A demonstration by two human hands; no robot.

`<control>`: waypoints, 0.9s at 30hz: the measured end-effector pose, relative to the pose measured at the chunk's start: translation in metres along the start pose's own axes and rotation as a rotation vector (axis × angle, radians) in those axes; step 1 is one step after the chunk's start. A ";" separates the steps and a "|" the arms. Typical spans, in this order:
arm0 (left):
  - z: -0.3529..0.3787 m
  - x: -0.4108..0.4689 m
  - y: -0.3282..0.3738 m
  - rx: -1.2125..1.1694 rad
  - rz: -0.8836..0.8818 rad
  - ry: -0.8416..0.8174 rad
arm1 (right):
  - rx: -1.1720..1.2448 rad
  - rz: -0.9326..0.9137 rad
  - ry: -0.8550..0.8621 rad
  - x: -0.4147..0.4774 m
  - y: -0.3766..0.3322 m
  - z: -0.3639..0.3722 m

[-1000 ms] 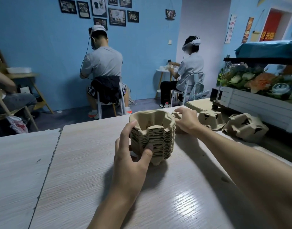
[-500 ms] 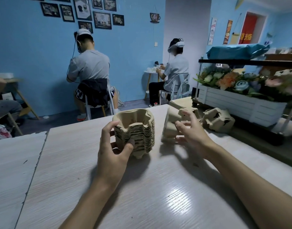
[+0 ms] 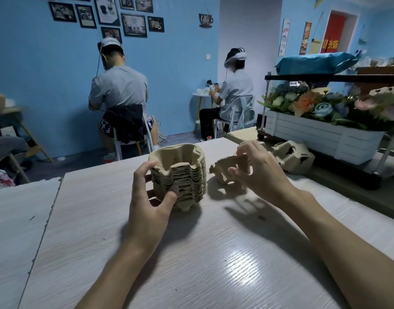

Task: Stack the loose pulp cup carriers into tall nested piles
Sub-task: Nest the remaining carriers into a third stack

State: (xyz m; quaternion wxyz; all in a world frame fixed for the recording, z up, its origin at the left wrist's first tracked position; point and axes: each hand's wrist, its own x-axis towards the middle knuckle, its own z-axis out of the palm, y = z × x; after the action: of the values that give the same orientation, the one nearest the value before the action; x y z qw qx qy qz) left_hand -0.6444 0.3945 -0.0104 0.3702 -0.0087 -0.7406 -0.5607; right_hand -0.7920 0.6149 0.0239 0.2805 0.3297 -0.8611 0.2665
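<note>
Pile: a nested stack of tan moulded-pulp cup carriers (image 3: 180, 172) stands upright on the pale wood-grain table (image 3: 191, 264), toward the middle of its far edge, open side up.
Left hand: the left hand (image 3: 147, 197) clasps the near side of that stack, with the thumb pressed on the layered rims and the fingers curled round its left flank.
Loose piece: a single tan pulp cup carrier (image 3: 222, 170) is just right of the stack, apart from it, tilted and blurred (from here I can't tell whether it touches the table).
Right hand: the right hand (image 3: 258, 175) pinches that single carrier, fingertips curled over its top and thumb against its near side.
Spare: an upturned pulp carrier (image 3: 294, 157) lies near the table's far right edge, well apart from both hands.
Beyond the right edge: a white slatted planter box of artificial flowers (image 3: 320, 139) sits on a black shelf cart.
Room: two seated people in headsets face away, toward the blue wall.
</note>
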 end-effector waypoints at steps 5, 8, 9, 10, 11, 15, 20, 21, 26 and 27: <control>0.000 0.000 -0.001 0.011 0.002 -0.002 | -0.219 -0.035 -0.094 -0.002 0.000 0.009; -0.001 0.000 -0.001 0.019 -0.006 -0.002 | -0.082 -0.026 -0.053 -0.002 0.004 0.007; -0.001 -0.001 -0.001 0.025 -0.009 -0.004 | -0.029 -0.021 -0.029 -0.002 0.006 0.007; -0.001 -0.001 -0.001 0.030 -0.011 -0.008 | 0.019 -0.011 0.001 -0.001 0.006 0.006; 0.000 -0.002 0.000 0.031 -0.011 -0.013 | 0.063 0.008 0.044 0.000 0.006 0.005; 0.004 -0.003 0.001 0.036 0.009 -0.036 | 0.203 0.035 0.270 0.008 -0.001 -0.009; 0.011 -0.007 0.006 0.020 0.021 -0.131 | 0.439 -0.120 0.323 0.007 -0.033 -0.028; 0.011 -0.007 0.006 0.015 0.021 -0.138 | 0.481 -0.166 0.303 0.006 -0.039 -0.029; 0.012 -0.006 0.006 -0.008 -0.016 -0.130 | 0.565 -0.239 0.163 0.005 -0.050 -0.026; 0.011 -0.006 0.006 -0.005 -0.029 -0.124 | 0.578 -0.216 0.146 0.004 -0.050 -0.026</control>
State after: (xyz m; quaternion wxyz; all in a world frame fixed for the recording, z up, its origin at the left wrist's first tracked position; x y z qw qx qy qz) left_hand -0.6435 0.4089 -0.0101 0.3153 -0.0338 -0.7607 -0.5664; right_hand -0.7509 0.5976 0.0584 0.2630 0.4653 -0.6874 0.4917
